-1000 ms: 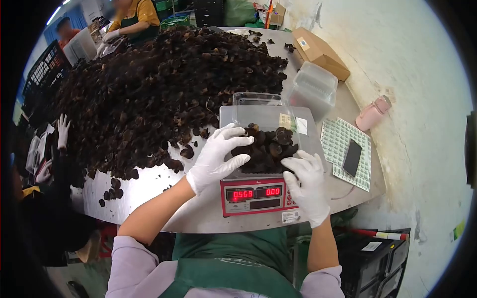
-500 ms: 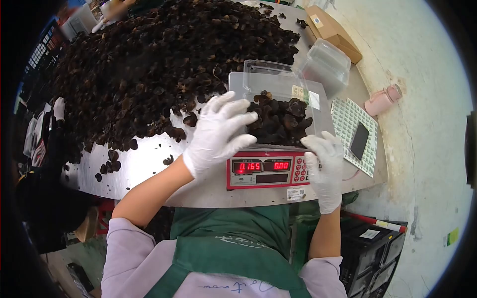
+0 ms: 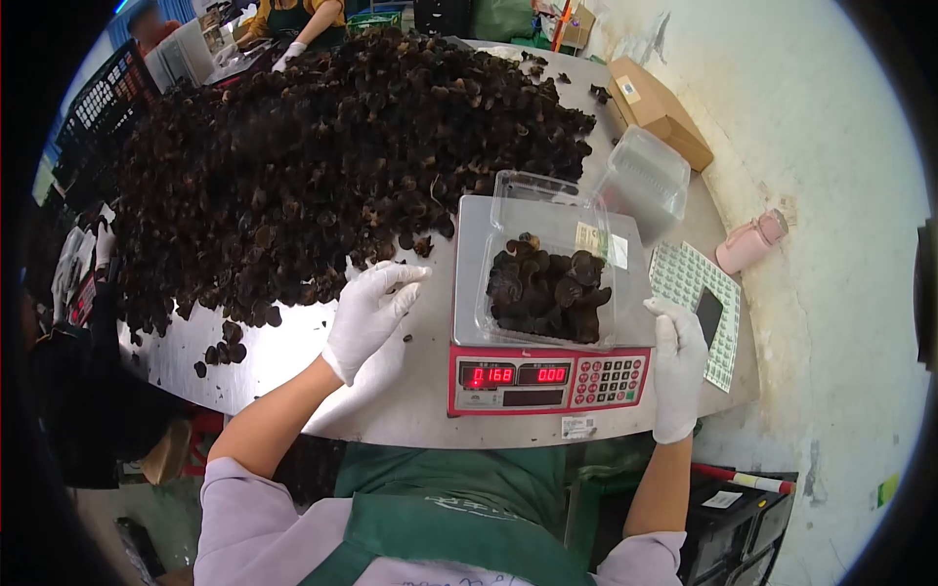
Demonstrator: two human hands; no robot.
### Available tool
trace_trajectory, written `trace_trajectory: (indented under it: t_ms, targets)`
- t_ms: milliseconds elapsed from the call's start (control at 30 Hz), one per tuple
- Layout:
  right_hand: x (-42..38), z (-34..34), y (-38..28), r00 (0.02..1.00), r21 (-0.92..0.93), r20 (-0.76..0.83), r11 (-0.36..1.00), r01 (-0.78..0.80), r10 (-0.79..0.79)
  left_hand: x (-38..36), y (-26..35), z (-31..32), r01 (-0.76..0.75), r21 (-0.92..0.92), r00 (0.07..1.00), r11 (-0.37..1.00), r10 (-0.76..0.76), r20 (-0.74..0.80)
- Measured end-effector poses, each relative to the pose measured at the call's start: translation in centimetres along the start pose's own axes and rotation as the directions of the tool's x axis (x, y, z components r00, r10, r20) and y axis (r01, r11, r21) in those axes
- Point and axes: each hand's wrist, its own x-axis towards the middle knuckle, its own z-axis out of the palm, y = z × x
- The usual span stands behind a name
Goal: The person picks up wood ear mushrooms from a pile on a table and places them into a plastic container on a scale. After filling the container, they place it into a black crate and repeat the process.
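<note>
My left hand (image 3: 373, 311), white-gloved, hovers over the metal table left of the scale, thumb and fingers apart with nothing visible in them. On the scale (image 3: 469, 363) sits a clear plastic clamshell box (image 3: 606, 322), its lid (image 3: 537, 190) folded back. Dark wood ear mushrooms (image 3: 547, 288) partly fill this box. Beside the scale's right edge is my right hand (image 3: 677, 366), also gloved, fingers loosely bent and holding nothing I can see. The red display reads 0.168 and 0.00.
A large heap of wood ear mushrooms (image 3: 322, 156) covers the table's far side. To the right are stacked clear boxes (image 3: 645, 176), a cardboard box (image 3: 660, 112), a label sheet (image 3: 679, 264), a phone (image 3: 710, 313) and a pink bottle (image 3: 752, 242). Other people work at the far and left edges.
Both hands have moved away from the clear box, the left one leftwards, the right one rightwards. The scale's reading went from 0.165 to 0.168. My view has tilted up slightly.
</note>
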Motion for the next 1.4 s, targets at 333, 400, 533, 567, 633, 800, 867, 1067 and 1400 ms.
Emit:
trace_trajectory:
  t_ms: [333,400,533,567,633,800,867,1067,1400]
  targets:
    - [11.3,6.1,6.0,0.685,0.632,0.546,0.299,-0.715,0.482,1.2,6.3,2.3,0.577,-0.335,0.801,0.745,-0.435,0.412]
    - [12.8,7.3,7.3,0.622,0.609,0.629,0.202,-0.767,0.466,0.5,5.7,3.2,0.604,-0.418,0.790,0.678,-0.441,0.425]
    - [13.9,6.0,6.7,0.660,0.655,0.698,0.123,-0.745,0.278,0.3,5.1,4.1,0.586,-0.493,0.810,0.643,-0.448,0.379]
    - [13.7,4.9,5.8,0.726,0.681,0.646,0.251,-0.688,0.237,0.3,5.2,3.9,0.611,-0.544,0.792,0.576,-0.453,0.410]
    - [10.7,2.4,2.6,0.822,0.587,0.542,0.621,-0.520,0.176,0.2,6.4,3.2,0.652,-0.589,0.755,0.477,-0.474,0.452]
    - [-0.5,2.5,-0.4,0.894,0.112,0.287,0.915,-0.388,0.344,0.5,6.7,4.0,0.686,-0.541,0.726,0.487,-0.504,0.468]
    - [-1.6,2.4,-0.3,0.729,0.181,0.428,0.739,-0.649,0.535,0.3,6.3,4.9,0.664,-0.541,0.745,0.515,-0.518,0.421]
    - [-3.5,3.4,-1.2,0.723,0.556,0.434,0.472,-0.684,0.537,-0.9,6.3,5.0,0.639,-0.555,0.768,0.532,-0.479,0.425]
    - [-6.8,3.5,-6.4,0.839,0.741,0.092,0.526,-0.418,0.537,-4.9,10.2,4.1,0.365,-0.604,0.926,0.709,-0.208,0.315]
